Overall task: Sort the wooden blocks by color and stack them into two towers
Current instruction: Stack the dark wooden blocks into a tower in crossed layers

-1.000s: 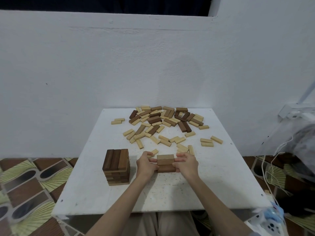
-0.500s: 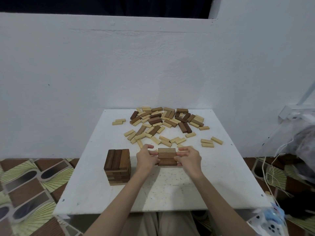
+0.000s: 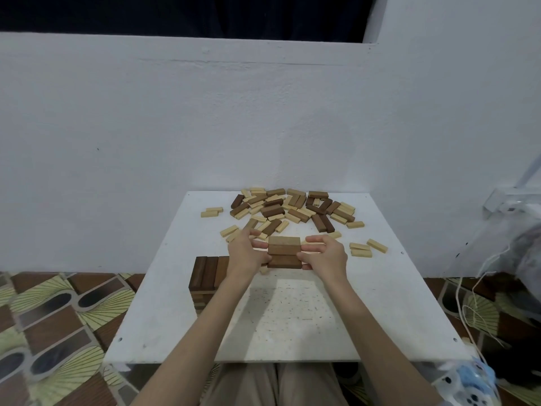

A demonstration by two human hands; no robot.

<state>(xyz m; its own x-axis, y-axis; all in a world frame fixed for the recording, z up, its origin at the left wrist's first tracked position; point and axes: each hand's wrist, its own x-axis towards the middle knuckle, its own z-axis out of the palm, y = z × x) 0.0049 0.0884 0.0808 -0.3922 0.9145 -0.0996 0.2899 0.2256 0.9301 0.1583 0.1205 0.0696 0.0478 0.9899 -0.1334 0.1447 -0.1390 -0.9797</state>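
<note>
A bundle of brown wooden blocks (image 3: 284, 252) is held above the white table (image 3: 292, 326), clamped between my two hands. My left hand (image 3: 245, 253) grips its left end and my right hand (image 3: 325, 254) grips its right end. A dark brown tower (image 3: 205, 275) of several layers stands at the table's left, partly hidden by my left forearm. A mixed pile of light and dark loose blocks (image 3: 292, 208) lies at the far side of the table.
Scattered light blocks (image 3: 366, 249) lie to the right of my hands, and two (image 3: 211, 212) sit at the far left. A white wall rises behind the table. Cables and a bag (image 3: 521, 259) crowd the right; patterned floor lies left.
Both hands have lifted the brown bundle off the table and carried it away from me, toward the loose pile. The tower has not moved.
</note>
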